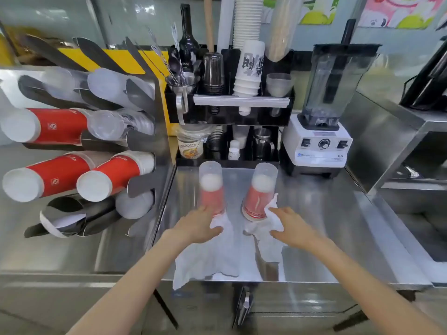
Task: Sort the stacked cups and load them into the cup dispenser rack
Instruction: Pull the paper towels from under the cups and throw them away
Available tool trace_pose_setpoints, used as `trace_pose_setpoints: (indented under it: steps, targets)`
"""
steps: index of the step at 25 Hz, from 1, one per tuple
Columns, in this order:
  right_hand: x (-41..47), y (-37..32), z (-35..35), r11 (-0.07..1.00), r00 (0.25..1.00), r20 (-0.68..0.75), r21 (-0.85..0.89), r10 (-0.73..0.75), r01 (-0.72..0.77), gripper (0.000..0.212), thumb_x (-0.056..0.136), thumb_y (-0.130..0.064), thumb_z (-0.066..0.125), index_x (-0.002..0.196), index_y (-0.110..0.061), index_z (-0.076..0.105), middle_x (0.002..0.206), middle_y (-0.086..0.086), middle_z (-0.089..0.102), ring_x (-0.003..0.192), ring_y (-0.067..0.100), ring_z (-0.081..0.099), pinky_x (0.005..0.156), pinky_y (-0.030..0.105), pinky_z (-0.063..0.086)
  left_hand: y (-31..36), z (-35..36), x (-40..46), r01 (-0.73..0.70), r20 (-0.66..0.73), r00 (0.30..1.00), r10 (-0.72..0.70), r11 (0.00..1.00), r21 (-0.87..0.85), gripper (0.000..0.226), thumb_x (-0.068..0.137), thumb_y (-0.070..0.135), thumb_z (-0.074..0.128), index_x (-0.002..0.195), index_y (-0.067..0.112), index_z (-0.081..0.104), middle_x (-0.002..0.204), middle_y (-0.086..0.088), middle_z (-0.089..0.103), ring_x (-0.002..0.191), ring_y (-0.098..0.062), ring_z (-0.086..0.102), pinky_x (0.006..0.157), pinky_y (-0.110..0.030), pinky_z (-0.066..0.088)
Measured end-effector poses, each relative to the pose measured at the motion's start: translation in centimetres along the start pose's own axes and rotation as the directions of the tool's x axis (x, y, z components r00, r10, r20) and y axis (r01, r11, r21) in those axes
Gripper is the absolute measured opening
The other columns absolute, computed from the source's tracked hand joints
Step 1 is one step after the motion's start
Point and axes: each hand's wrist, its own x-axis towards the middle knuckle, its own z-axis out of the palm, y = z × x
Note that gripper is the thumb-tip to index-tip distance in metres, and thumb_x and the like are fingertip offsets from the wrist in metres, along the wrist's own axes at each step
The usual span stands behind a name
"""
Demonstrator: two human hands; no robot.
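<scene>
Cups [211, 189] stacked on desk [314, 226], unsorted; rack [79, 151] part-filled. Left hand [197, 224] fingers touching one stack; right hand [291, 228] fingers pinching cloth [271, 221].

Two upside-down cup stacks stand on a steel counter [314, 213]. The left hand [193, 226] touches the left stack [211, 189]; the right hand [292, 228] holds a white cloth [268, 228] beside the right stack [260, 189]. A cup rack [135, 146] stands left, a blender [324, 105] behind.
</scene>
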Motion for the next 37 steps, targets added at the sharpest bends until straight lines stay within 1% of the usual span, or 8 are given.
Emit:
trace_pose_setpoints:
  steps: [5, 12, 15, 19, 27, 32, 35, 37]
  targets:
    - [0.6, 0.7, 2.3, 0.997, 0.998, 0.036, -0.056, 0.056, -0.054, 0.069, 0.086, -0.029, 0.054, 0.142, -0.027, 0.016, 0.151, 0.015, 0.017, 0.133, 0.036, 0.031, 0.103, 0.045, 0.037, 0.0, 3.3, 0.9, 0.100, 0.187, 0.976, -0.114, 0.992, 0.082, 0.082, 0.088, 0.047, 0.045, 0.143, 0.020, -0.010, 0.156, -0.009, -0.011, 0.143, -0.036, 0.001, 0.115, -0.053, 0.016]
    - [2.1, 1.5, 4.3, 0.991, 0.993, 0.069, -0.092, 0.100, -0.093, 0.062, 0.088, -0.029, 0.050, 0.141, -0.026, 0.017, 0.151, 0.009, 0.018, 0.133, 0.033, 0.030, 0.099, 0.045, 0.039, -0.2, 6.5, 2.3, 0.233, 0.170, 0.954, -0.246, 0.968, 0.090, 0.087, 0.086, 0.049, 0.047, 0.141, 0.027, -0.016, 0.154, -0.006, -0.021, 0.140, -0.042, -0.013, 0.111, -0.062, 0.010]
    - [2.8, 1.9, 4.8, 0.986, 0.989, 0.085, -0.131, 0.118, -0.107, 0.059, 0.088, -0.028, 0.048, 0.140, -0.026, 0.021, 0.148, 0.009, 0.023, 0.132, 0.033, 0.028, 0.098, 0.046, 0.040, -0.4, 7.4, 2.9, 0.261, 0.141, 0.952, -0.273, 0.960, 0.099, 0.084, 0.087, 0.047, 0.048, 0.141, 0.029, -0.013, 0.155, -0.008, -0.016, 0.141, -0.042, -0.003, 0.111, -0.060, 0.015]
    - [3.5, 1.8, 5.1, 0.987, 0.991, 0.084, -0.136, 0.101, -0.089, 0.051, 0.090, -0.021, 0.046, 0.137, -0.022, 0.028, 0.143, 0.013, 0.029, 0.131, 0.035, 0.029, 0.098, 0.043, 0.040, -0.9, 8.4, 3.3, 0.263, 0.061, 0.961, -0.270, 0.959, 0.106, 0.070, 0.089, 0.033, 0.047, 0.143, 0.027, 0.002, 0.148, -0.011, 0.018, 0.129, -0.036, 0.027, 0.101, -0.050, 0.034]
    - [2.9, 1.6, 5.7, 0.993, 0.996, 0.061, -0.101, 0.064, -0.057, 0.043, 0.090, -0.009, 0.045, 0.132, -0.012, 0.037, 0.132, 0.014, 0.038, 0.116, 0.033, 0.048, 0.094, 0.037, 0.044, -0.9, 8.9, 3.4, 0.236, 0.008, 0.970, -0.241, 0.956, 0.172, 0.045, 0.090, 0.015, 0.040, 0.134, 0.018, 0.030, 0.138, -0.014, 0.030, 0.124, -0.034, 0.032, 0.095, -0.044, 0.041]
    - [2.3, 0.8, 5.6, 1.000, 0.999, -0.034, 0.018, 0.019, -0.019, 0.035, 0.088, -0.004, 0.040, 0.124, -0.007, 0.042, 0.119, 0.017, 0.050, 0.103, 0.036, 0.055, 0.078, 0.034, 0.043, -2.3, 8.7, 2.0, 0.227, -0.162, 0.951, -0.262, 0.952, -0.207, 0.035, 0.087, 0.004, 0.043, 0.122, 0.008, 0.043, 0.125, -0.016, 0.047, 0.106, -0.036, 0.053, 0.076, -0.040, 0.046]
    - [1.9, -0.8, 5.8, 0.993, 0.996, -0.080, 0.111, -0.038, 0.047, 0.035, 0.086, -0.004, 0.045, 0.121, -0.007, 0.044, 0.107, 0.018, 0.053, 0.096, 0.037, 0.055, 0.069, 0.029, 0.035, -2.5, 8.3, 0.7, 0.155, -0.292, 0.913, -0.284, 0.905, -0.397, 0.031, 0.085, 0.000, 0.042, 0.116, 0.004, 0.044, 0.116, -0.018, 0.050, 0.097, -0.038, 0.054, 0.069, -0.034, 0.038]
    - [1.4, -2.5, 6.0, 0.981, 0.992, -0.088, 0.167, -0.087, 0.101, 0.040, 0.085, -0.004, 0.045, 0.125, -0.010, 0.043, 0.102, 0.015, 0.050, 0.096, 0.036, 0.055, 0.070, 0.028, 0.032, -2.7, 8.0, -0.3, 0.099, -0.359, 0.883, -0.302, 0.868, -0.487, 0.031, 0.083, -0.003, 0.040, 0.113, 0.000, 0.045, 0.099, -0.016, 0.051, 0.092, -0.037, 0.051, 0.070, -0.028, 0.034]
